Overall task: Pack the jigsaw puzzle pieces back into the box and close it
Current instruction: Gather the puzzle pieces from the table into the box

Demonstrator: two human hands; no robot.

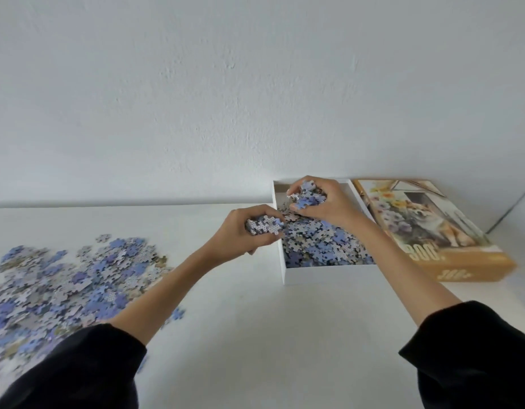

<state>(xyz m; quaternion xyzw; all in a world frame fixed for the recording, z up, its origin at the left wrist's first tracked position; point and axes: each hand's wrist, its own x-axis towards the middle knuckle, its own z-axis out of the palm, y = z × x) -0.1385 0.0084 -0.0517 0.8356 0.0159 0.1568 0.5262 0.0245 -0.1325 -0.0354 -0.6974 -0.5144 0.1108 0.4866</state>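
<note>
Hands: left (240, 231), right (323, 202) clutch pieces (265, 225) over box (329, 274).

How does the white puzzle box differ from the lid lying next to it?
The white box is plain, while the lid carries a printed picture and tan sides. The box lies open side up, holding puzzle pieces; the lid lies picture up. Both are rectangular and rest on the table.

The loose puzzle pieces (63, 290) run off the left edge and smear into blur beside the left sleeve (78, 370). The right forearm (399, 267) covers part of the box lid (450, 231), whose blurred print is unreadable.
</note>
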